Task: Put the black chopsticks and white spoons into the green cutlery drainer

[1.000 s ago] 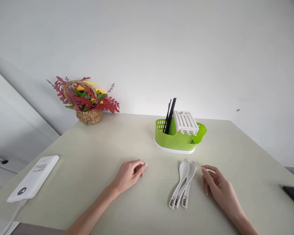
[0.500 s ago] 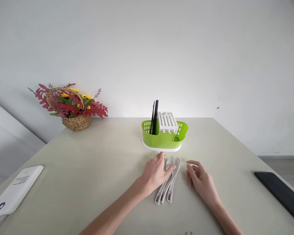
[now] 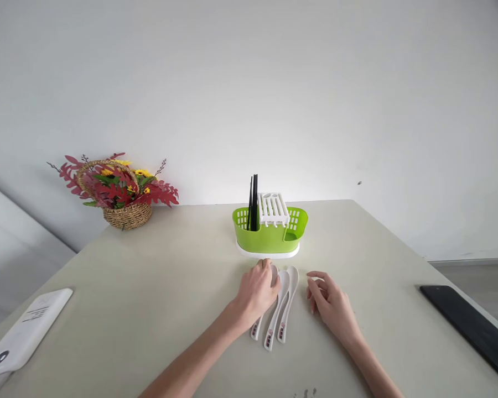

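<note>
Three white spoons (image 3: 283, 307) lie side by side on the pale table (image 3: 157, 298), bowls pointing away from me. My left hand (image 3: 255, 290) rests over the bowl of the leftmost spoon, its fingers curled down around it. My right hand (image 3: 330, 301) lies on the table just right of the spoons, fingers loosely bent and apart, touching nothing. Behind the spoons stands a green cutlery drainer (image 3: 269, 236) with a white slotted insert (image 3: 273, 209) and black chopsticks (image 3: 253, 202) upright in its left part.
A wicker basket of red and yellow flowers (image 3: 118, 190) stands at the back left by the wall. A white flat device (image 3: 22, 331) lies near the left edge. A black flat object (image 3: 473, 326) lies at the right edge.
My left hand has come from the open table on the left to the spoons and curled over the leftmost one. The right hand has stayed beside them. My view has swung.
</note>
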The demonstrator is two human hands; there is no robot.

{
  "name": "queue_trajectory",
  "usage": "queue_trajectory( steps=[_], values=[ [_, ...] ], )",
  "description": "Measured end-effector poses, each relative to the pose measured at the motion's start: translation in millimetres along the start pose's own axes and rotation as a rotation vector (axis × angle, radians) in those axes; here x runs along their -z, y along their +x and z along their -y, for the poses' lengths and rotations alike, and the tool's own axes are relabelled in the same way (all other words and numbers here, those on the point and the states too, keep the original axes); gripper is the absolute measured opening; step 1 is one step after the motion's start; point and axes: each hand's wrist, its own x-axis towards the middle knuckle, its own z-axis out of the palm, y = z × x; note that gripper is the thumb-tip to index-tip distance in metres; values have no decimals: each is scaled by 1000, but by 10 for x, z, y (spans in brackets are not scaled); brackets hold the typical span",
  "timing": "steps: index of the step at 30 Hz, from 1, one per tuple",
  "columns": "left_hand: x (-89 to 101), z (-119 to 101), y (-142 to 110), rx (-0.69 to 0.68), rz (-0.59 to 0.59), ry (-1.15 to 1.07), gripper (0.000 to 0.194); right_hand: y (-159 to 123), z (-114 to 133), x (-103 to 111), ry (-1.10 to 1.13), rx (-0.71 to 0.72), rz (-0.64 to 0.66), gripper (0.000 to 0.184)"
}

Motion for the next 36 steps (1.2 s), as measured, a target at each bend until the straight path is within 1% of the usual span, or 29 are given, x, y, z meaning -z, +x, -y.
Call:
queue_trajectory(
  steps=[3,6,9,12,14,16,19,22,24,26,27,29,31,33,36],
  values=[
    [10,55,0,-37,-47,51,25,3,7,3,-5,10,4,43],
    [4,106,-19,-43,-48,116,35,5,7,8,-16,14,5,42],
    [-14,185,-49,-54,-53,163,39,-1,6,10,-34,18,11,41],
    [9,283,-77,-101,-120,111,42,-11,2,8,-42,26,13,39],
    [96,316,-86,-131,-185,33,43,-16,-3,6,-43,26,12,39],
    [268,297,-83,-155,-254,-72,40,-17,-10,4,-51,23,9,40],
    [665,176,-58,-193,-383,-219,33,-11,-23,2,-63,21,14,42],
    [1118,39,8,-226,-593,-279,29,-3,-32,1,-68,14,20,44],
    [1366,-5,94,-268,-752,-313,27,1,-36,1,-66,12,25,44],
    [1523,3,217,-302,-883,-374,28,4,-39,0,-61,16,35,45],
    [1562,23,289,-310,-932,-417,29,5,-41,0,-58,16,40,46],
    [1563,81,434,-306,-996,-516,32,6,-45,0,-47,9,47,46],
    [1482,145,558,-296,-1036,-598,34,6,-49,2,-31,4,53,45],
    [1350,198,640,-296,-1073,-641,34,7,-53,5,-21,8,61,44],
    [1116,256,679,-297,-1101,-638,34,13,-60,9,-23,16,69,43]
  ],
)
